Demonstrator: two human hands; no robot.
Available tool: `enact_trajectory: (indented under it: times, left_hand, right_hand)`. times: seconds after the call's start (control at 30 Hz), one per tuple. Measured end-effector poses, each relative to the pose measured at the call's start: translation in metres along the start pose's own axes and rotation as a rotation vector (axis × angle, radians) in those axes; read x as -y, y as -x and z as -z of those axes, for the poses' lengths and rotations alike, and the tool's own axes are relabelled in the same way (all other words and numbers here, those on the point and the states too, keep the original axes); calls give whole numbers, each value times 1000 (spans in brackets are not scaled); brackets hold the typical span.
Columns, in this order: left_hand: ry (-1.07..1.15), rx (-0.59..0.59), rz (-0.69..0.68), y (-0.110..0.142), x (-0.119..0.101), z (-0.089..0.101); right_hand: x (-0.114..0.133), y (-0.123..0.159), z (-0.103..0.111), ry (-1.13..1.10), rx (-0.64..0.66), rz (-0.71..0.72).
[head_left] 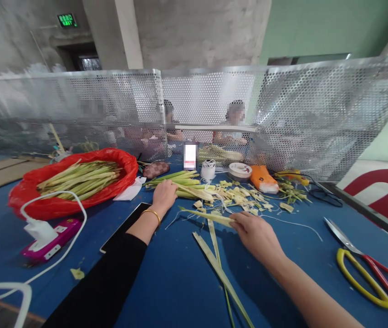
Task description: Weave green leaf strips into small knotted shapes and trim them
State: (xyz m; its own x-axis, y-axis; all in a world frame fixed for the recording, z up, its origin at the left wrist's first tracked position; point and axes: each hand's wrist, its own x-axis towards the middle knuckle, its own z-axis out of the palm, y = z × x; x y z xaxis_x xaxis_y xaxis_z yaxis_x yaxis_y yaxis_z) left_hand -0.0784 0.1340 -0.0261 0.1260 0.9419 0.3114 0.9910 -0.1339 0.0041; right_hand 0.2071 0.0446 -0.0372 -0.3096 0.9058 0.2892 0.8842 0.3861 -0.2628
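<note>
My right hand (253, 230) is closed on the end of a pale green leaf strip (211, 216), which points left above the blue table. My left hand (164, 197), a gold bangle at its wrist, lies on the bundle of green stalks (189, 177). Its fingers are curled down over the stalks, and the fingertips are partly hidden. Two long leaf strips (219, 269) cross on the table below my right hand. Behind it spread many pale cut scraps (242, 197) with thin white string among them.
At left, a red plastic bag (19, 198) holds many stalks, with a purple power strip (52, 239) in front. A phone (125, 228) lies beneath my left forearm. Scissors (361, 264) lie at right. String (208, 170), tape (240, 171) and an orange packet (264, 179) stand before a perforated screen (207, 95).
</note>
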Motion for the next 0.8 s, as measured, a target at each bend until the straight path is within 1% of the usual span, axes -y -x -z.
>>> enact_trajectory:
  times: [0.07,0.13,0.3,0.37,0.4,0.43,0.5,0.53,0.57,0.6,0.67,0.73,0.8]
  left_hand:
    - [-9,9,-24,1,2,8]
    - [-7,22,-40,2,3,20]
    - [25,39,0,8,6,63]
    - [59,46,25,12,7,79]
    - [98,63,36,14,7,85]
    - [163,91,53,17,8,90]
    - [278,141,108,22,7,98]
    - [288,147,137,25,6,101]
    - [251,134,164,27,5,105]
    - [170,105,184,30,4,108]
    - [-22,49,215,36,1,118]
    - [-170,16,256,44,-1,132]
    - [-179,-16,344,54,0,150]
  right_hand:
    - [-2,-1,0,-85,-20,-33]
    - [-4,-2,-1,-229,-21,-80]
    - [-9,-8,-16,-841,-1,-297]
    - [-9,-11,-21,-956,-15,-309]
    - [-9,-11,-23,-942,-27,-286]
    - [-9,-11,-24,-880,-48,-250]
    - [-9,-10,-24,-660,-114,-161]
    - [-8,-9,-24,-529,-140,-114]
    - [-8,-8,-23,-414,-154,-73]
    - [-7,-7,-22,-327,-153,-40]
    - [-6,-5,-20,-225,-120,1]
    - [-4,-5,-18,-158,-76,32]
    - [-4,-4,-19,-107,-33,63]
